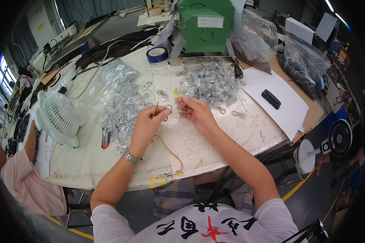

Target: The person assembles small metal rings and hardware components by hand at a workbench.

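Both my hands are raised over the middle of the white worktable (pixel 198 150). Between its fingertips my left hand (pixel 147 125) pinches a small metal ring (pixel 168 107); a thin dark pointed piece (pixel 157 106) sticks up from the same fingers. My right hand (pixel 200 116) is closed on a bit of clear plastic wrapping (pixel 181 103) close to the ring. What else lies inside the fingers is hidden. One heap of plastic-wrapped metal clasps (pixel 123 107) is beside my left hand, and a second heap of wrapped clasps (pixel 209 83) lies beyond my right.
A white-green fan (pixel 56 117) and a utility knife (pixel 105 138) are at left. Blue tape (pixel 157 55) sits before a green machine (pixel 207 30). At right are white paper (pixel 275 97) with a black case (pixel 271 99) and plastic bags (pixel 257 38). A person in pink (pixel 32 182) sits at left.
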Motion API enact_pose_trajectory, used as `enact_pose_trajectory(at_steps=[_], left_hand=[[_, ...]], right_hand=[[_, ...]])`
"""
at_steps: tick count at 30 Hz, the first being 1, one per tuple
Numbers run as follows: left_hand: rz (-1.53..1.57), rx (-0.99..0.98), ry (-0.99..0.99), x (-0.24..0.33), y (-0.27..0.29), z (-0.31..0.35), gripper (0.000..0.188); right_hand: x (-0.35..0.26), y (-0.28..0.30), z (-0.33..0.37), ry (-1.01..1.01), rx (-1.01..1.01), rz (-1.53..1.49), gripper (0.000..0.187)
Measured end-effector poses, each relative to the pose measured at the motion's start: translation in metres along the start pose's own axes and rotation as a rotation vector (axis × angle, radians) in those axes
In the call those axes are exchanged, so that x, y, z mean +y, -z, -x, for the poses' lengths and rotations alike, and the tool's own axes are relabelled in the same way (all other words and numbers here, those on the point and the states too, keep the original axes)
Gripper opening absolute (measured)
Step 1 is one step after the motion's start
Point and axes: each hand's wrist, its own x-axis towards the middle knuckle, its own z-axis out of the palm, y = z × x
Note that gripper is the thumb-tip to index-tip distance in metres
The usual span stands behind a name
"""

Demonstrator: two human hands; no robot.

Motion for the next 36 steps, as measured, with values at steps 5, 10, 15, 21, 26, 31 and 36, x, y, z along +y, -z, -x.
enact_pose_trajectory(at_steps=[5, 10, 15, 21, 26, 31, 36], left_hand=[[0.143, 0.031, -0.008, -0.002, -0.002, 0.000, 0.018], [0.198, 0.069, -0.050, -0.002, -0.001, 0.000, 0.019], [0.151, 0.050, -0.063, 0.000, -0.001, 0.001, 0.019], [0.117, 0.098, -0.081, -0.003, 0.000, 0.000, 0.018], [0.090, 0.078, -0.079, -0.001, -0.003, 0.002, 0.018], [0.124, 0.076, -0.074, 0.000, -0.003, 0.002, 0.017], [0.171, 0.078, -0.095, -0.002, -0.003, 0.002, 0.017]], right_hand=[[0.003, 0.001, -0.001, 0.014, 0.033, 0.009, 0.029], [0.000, -0.006, 0.004, 0.035, 0.080, 0.073, 0.028], [0.001, -0.010, 0.005, 0.045, 0.093, 0.070, 0.027], [-0.001, -0.013, 0.006, 0.046, 0.066, 0.091, 0.030], [0.000, -0.013, 0.007, 0.051, 0.057, 0.091, 0.035], [0.001, -0.013, 0.008, 0.057, 0.039, 0.106, 0.036], [0.002, -0.015, 0.008, 0.049, 0.032, 0.110, 0.034]])
